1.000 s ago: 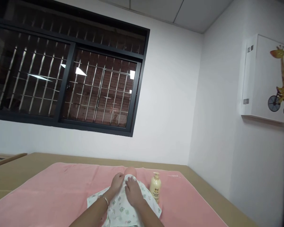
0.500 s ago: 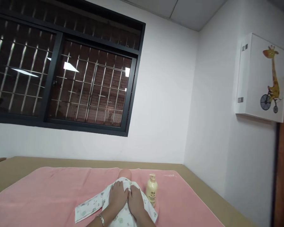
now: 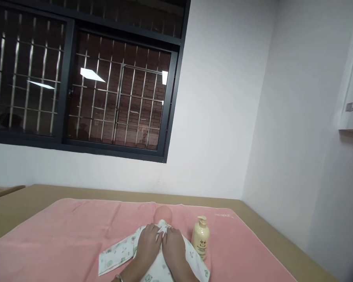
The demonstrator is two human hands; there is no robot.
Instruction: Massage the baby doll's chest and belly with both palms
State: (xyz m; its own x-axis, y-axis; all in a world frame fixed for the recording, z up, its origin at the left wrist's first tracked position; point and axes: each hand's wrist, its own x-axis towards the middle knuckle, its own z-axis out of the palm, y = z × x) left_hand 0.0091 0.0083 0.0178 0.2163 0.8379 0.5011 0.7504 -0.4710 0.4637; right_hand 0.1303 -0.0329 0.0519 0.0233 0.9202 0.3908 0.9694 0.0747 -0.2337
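A baby doll lies on a pink mat (image 3: 76, 235); its smooth, hairless head (image 3: 162, 214) points away from me. The doll wears a white baby shirt (image 3: 117, 252) with small green prints, its long sleeves spread out to both sides. At the neckline, my left hand (image 3: 148, 241) has its fingers bent over the shirt's cloth. Close beside it, my right hand (image 3: 174, 243) is likewise curled on the cloth, the thumbs nearly meeting. A bit of white fabric bunches up between the fingers and the head. The fingertips are partly hidden.
A cream pump bottle (image 3: 200, 238) stands on the mat just right of the shirt's right sleeve. The mat lies on a tan padded surface (image 3: 111, 191) against a white wall (image 3: 211, 117). Behind is a dark-framed window (image 3: 117, 98) with metal bars.
My hands have moved a little toward the doll's neck, and their fingers, flatter before, are now more bent at the collar. The camera view has shifted downward and left.
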